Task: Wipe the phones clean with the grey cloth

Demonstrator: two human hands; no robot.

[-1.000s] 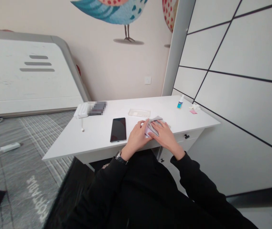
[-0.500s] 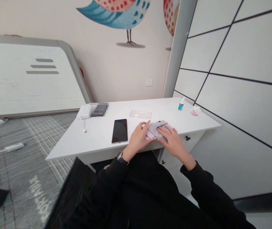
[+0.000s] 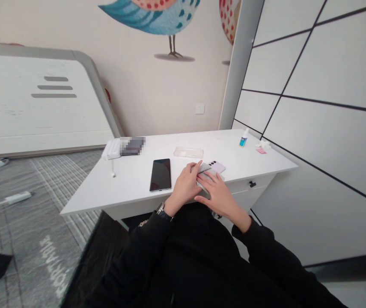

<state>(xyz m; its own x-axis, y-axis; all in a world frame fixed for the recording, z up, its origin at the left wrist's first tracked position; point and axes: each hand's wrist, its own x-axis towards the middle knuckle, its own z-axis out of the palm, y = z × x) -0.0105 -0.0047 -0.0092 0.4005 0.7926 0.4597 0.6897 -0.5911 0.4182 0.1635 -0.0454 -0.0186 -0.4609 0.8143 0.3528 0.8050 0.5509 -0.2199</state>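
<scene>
A lavender phone [image 3: 219, 166] lies back up near the desk's front edge, its dark camera lenses at the far right end. My left hand [image 3: 185, 185] grips its left end, though the fingertips are partly hidden. Over the phone's left part my right hand [image 3: 216, 193] presses a grey cloth [image 3: 206, 168] with its fingers laid out across it. The two hands nearly meet. Left of them a dark-screened phone [image 3: 160, 174] rests flat on the desk. Behind them is a clear phone case [image 3: 188, 152].
On the white desk [image 3: 105, 192], a small spray bottle [image 3: 243, 138] stands at the back right beside crumpled tissue and a pink slip [image 3: 261, 150]. White packets [image 3: 111, 149] and a blurred dark item [image 3: 133, 146] lie at the back left, near a white cable end [image 3: 114, 174].
My right hand has slid the cloth leftward along the lavender phone, towards my left hand, uncovering the camera end. My left hand has stayed in place.
</scene>
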